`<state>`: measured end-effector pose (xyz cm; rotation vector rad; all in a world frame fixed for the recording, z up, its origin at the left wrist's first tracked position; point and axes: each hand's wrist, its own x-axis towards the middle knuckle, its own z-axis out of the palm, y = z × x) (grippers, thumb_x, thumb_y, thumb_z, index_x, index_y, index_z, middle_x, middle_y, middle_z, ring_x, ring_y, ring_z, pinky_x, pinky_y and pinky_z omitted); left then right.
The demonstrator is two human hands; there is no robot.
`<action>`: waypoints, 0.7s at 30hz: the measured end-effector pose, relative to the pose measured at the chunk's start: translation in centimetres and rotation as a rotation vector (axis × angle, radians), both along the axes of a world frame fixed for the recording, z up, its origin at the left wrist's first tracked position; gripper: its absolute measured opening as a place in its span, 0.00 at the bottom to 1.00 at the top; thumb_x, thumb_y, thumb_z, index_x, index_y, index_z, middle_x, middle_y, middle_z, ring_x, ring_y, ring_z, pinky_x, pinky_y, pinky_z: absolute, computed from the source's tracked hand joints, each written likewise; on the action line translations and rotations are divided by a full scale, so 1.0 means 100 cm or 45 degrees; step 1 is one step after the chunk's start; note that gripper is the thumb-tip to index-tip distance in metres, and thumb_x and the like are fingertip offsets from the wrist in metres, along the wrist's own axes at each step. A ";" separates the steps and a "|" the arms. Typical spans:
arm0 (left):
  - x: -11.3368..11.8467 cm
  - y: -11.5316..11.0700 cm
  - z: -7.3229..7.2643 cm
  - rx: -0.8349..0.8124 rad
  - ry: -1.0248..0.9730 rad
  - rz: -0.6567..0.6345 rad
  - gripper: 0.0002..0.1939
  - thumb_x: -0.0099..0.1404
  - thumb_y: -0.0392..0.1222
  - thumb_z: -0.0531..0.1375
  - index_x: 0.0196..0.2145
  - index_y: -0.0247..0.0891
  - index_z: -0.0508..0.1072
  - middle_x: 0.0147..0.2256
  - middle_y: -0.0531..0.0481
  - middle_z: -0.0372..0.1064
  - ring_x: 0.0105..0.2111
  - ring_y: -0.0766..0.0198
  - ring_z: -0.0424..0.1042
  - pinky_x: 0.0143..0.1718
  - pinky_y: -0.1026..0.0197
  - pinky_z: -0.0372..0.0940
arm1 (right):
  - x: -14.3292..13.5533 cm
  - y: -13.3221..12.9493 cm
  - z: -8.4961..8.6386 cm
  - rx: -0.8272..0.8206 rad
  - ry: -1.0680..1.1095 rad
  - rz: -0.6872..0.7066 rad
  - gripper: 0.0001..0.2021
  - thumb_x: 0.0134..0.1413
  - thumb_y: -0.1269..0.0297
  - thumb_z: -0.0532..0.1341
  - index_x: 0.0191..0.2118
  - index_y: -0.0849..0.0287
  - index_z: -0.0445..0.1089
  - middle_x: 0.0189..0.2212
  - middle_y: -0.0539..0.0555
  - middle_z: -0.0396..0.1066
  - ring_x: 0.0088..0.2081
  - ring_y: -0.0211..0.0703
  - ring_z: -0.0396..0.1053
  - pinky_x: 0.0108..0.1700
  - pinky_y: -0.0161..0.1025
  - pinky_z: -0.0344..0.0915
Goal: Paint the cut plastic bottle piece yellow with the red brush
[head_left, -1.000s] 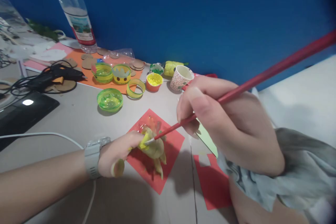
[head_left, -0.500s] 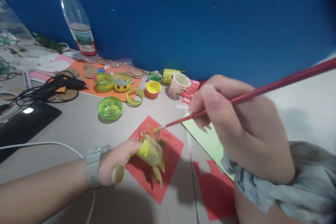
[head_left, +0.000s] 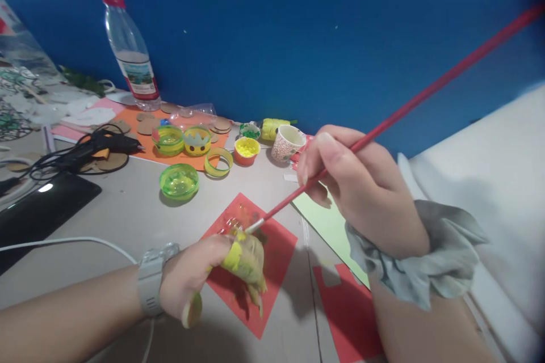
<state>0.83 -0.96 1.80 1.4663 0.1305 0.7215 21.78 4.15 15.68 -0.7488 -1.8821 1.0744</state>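
My left hand (head_left: 191,275), with a grey watch at the wrist, holds a small pale cylindrical craft piece (head_left: 249,261) partly coated in yellow paint. Thin strips hang from its lower end. Some fingers are hidden behind it; the thumb, smeared with yellow, stands away from it. In a pinch grip my right hand (head_left: 357,187) holds a red-handled paintbrush (head_left: 289,202). Its pale tip meets the upper edge of the craft piece. Beneath the piece lies a paint-stained red paper sheet (head_left: 276,261). A paper cup (head_left: 283,150) stands behind my right hand.
Farther back are a tub of yellow paint (head_left: 247,153), a tub of green paint (head_left: 250,131), a green dish (head_left: 179,182) and a yellow ring (head_left: 218,163). To the left stand a water bottle (head_left: 136,68) and a black glue gun (head_left: 110,142). A blue wall (head_left: 255,28) rises behind.
My right hand has shifted left, and the brush has tilted more steeply. Its tip has come down from above the red paper onto the craft piece. The left hand stays nearly in place.
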 end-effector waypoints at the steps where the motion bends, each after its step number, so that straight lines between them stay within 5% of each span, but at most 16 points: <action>1: 0.000 -0.001 -0.001 -0.033 -0.009 -0.002 0.51 0.47 0.83 0.56 0.44 0.28 0.79 0.38 0.30 0.78 0.35 0.48 0.77 0.41 0.48 0.74 | 0.000 0.000 -0.001 -0.048 0.044 0.049 0.18 0.72 0.62 0.53 0.27 0.58 0.66 0.22 0.46 0.60 0.21 0.31 0.60 0.20 0.31 0.57; 8: 0.002 0.004 -0.001 0.174 -0.027 0.005 0.54 0.44 0.85 0.54 0.44 0.30 0.78 0.37 0.32 0.79 0.39 0.44 0.77 0.47 0.46 0.71 | -0.002 0.005 -0.004 0.011 -0.078 0.001 0.18 0.71 0.62 0.53 0.27 0.59 0.66 0.21 0.45 0.59 0.21 0.29 0.59 0.23 0.29 0.58; 14: 0.005 0.009 -0.004 0.293 -0.098 -0.028 0.54 0.47 0.86 0.49 0.43 0.30 0.77 0.38 0.33 0.78 0.38 0.46 0.77 0.45 0.48 0.72 | -0.003 0.004 -0.005 -0.191 0.125 0.083 0.18 0.72 0.63 0.52 0.27 0.57 0.64 0.22 0.46 0.59 0.20 0.30 0.59 0.20 0.30 0.55; 21: -0.006 0.005 0.008 0.453 0.030 0.050 0.49 0.59 0.79 0.43 0.49 0.31 0.75 0.42 0.35 0.78 0.42 0.49 0.77 0.52 0.46 0.69 | 0.001 0.004 -0.001 0.088 -0.145 -0.124 0.19 0.72 0.64 0.51 0.27 0.58 0.65 0.19 0.45 0.58 0.21 0.31 0.57 0.24 0.31 0.56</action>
